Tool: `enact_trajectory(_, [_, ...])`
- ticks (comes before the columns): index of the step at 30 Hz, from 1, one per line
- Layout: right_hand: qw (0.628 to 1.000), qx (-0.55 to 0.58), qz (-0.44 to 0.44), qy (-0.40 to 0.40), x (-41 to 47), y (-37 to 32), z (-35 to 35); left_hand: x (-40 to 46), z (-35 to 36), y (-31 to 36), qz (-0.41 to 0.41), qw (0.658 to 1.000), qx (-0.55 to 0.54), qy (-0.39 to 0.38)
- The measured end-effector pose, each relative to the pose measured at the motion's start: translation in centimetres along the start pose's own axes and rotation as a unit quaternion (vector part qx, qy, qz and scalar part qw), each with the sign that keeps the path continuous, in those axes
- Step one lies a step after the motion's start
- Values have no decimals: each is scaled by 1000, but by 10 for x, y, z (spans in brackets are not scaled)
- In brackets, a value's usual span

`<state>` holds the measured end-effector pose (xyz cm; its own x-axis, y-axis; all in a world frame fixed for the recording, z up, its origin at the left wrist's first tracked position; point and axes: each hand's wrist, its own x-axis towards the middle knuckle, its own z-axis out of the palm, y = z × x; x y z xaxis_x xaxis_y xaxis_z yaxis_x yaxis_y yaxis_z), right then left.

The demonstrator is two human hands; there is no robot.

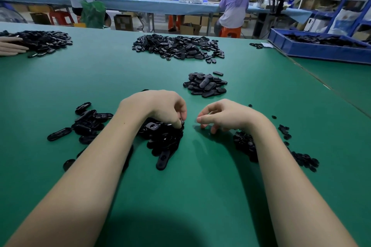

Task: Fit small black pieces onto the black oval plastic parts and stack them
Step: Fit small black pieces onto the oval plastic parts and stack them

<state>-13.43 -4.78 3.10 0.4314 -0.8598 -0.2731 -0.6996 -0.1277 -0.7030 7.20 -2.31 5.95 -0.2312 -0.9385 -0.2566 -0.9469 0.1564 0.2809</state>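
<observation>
My left hand (160, 106) reaches over a heap of black oval plastic parts (162, 142) near the table's middle, its fingertips curled down and pinching a black oval part at the top of the heap. More oval parts (86, 124) lie loose to the left of my forearm. My right hand (222, 115) hovers just right of the heap with loosely curled fingers that hold nothing I can see. Under my right wrist and trailing to the right lies a scatter of small black pieces (301, 158). A stacked pile of fitted ovals (204, 85) sits beyond my hands.
A large heap of black parts (178, 48) lies at the far middle of the green table (200, 186), another (42, 41) at far left beside another person's hand (12, 46). A blue bin (313, 50) stands at the right. People work at a far bench.
</observation>
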Motion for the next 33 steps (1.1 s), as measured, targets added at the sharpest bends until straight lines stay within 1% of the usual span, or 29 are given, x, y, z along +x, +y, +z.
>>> enact_trajectory(4, [1000, -1, -2, -4, -1, 0, 0, 1, 1, -1, 4, 1000, -20, -4])
enact_trajectory(11, [1000, 3, -2, -5, -2, 0, -1, 1, 1, -2, -1, 999, -39, 27])
enact_trajectory(14, [1000, 13, -6, -4, -3, 0, -1, 1, -1, -1, 3, 997, -59, 54])
enact_trajectory(19, [998, 62, -27, 10, -5, 2, -3, 0, -6, 3, 29, 988, -109, 110])
enact_trajectory(24, [991, 119, -56, 22, -6, 1, -1, 3, -5, 6, 36, 967, -195, 161])
enact_trajectory(27, [985, 155, -63, 42, -5, 0, -1, 4, -1, 9, 36, 946, -278, 164])
enact_trajectory(30, [983, 159, -71, 59, -6, 2, -3, 7, 4, 10, 23, 923, -346, 165])
enact_trajectory(33, [983, 159, -61, 62, -7, 5, -6, 10, 7, 9, 18, 924, -352, 150])
